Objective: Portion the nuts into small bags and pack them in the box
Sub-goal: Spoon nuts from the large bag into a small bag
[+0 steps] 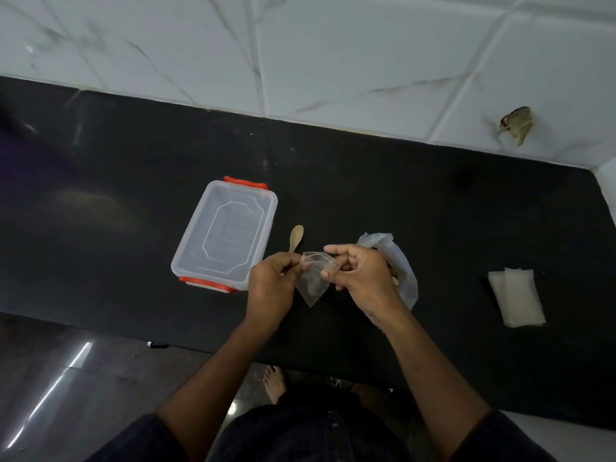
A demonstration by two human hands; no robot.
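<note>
A small clear plastic bag (312,282) hangs between my two hands above the black counter. My left hand (270,287) pinches its left top edge. My right hand (360,274) grips its right top edge with the fingers spread. A few dark nuts seem to lie low inside the bag. Behind my right hand sits a larger whitish bag (400,261), mostly hidden, with nuts barely showing. A clear box with orange clips (224,235) stands to the left with its lid on. A wooden spoon (295,237) lies between the box and my hands.
A stack of flat clear bags (516,296) lies at the right on the black counter (433,201). White tiled wall runs behind it. The counter's front edge is near my body; my bare foot (275,383) shows on the floor below.
</note>
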